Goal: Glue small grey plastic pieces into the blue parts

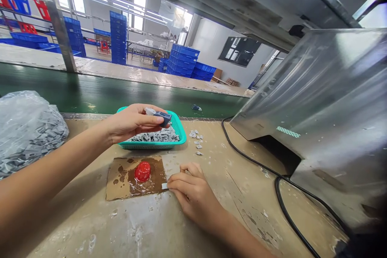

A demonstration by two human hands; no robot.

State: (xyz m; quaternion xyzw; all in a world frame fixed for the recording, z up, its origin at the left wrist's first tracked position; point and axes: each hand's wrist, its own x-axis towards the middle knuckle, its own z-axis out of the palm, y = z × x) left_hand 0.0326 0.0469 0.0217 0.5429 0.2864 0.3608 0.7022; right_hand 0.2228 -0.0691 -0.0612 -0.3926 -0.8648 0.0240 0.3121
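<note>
My left hand [133, 123] is raised over a green plastic basket [182, 133] of small grey plastic parts [155, 136]. Between its thumb and fingers is a dark blue-grey plastic part [163, 118] with a whitish piece at its near end. Lower and to the right, my right hand [193, 189] pinches a small light grey piece [165, 186] at the edge of a wet cardboard sheet [117, 187]. On that cardboard stands a small red cup [142, 171]. Several loose grey parts [197, 141] lie right of the basket.
A clear bag of grey parts [33, 129] sits at the left. Behind the table runs a green conveyor belt [136, 96], with a small dark part [196, 107] on it. A metal housing [320, 100] and black cable [256, 163] occupy the right. Blue crates [183, 58] stand beyond.
</note>
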